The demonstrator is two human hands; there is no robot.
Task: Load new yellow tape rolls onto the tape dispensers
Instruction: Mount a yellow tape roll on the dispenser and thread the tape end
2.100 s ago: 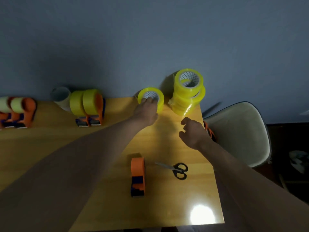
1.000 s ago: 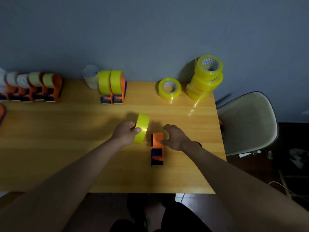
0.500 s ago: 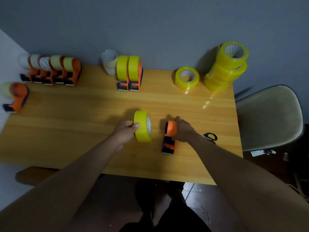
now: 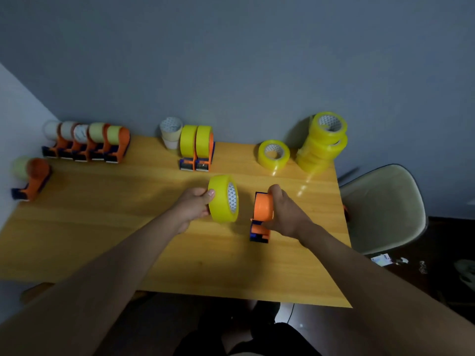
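Note:
My left hand [image 4: 193,207] grips a yellow tape roll [image 4: 221,199] held on edge, its patterned core facing right. A short gap to its right, my right hand [image 4: 284,211] holds an empty orange and blue tape dispenser [image 4: 261,217] upright on the wooden table [image 4: 128,227]. The roll and the dispenser do not touch. A single yellow roll [image 4: 274,154] lies flat at the back, beside a leaning stack of yellow rolls [image 4: 322,142] by the wall.
Two dispensers loaded with yellow tape [image 4: 196,147] stand at the back centre next to stacked pale cores [image 4: 170,132]. A row of dispensers with pale rolls [image 4: 87,142] lines the back left, one more [image 4: 30,178] at the left edge. A cream chair [image 4: 383,209] stands right of the table.
My left hand took a yellow roll from the back and carried it to the table's middle. My right hand closed on the empty dispenser and stood it up; roll and dispenser now sit slightly higher.

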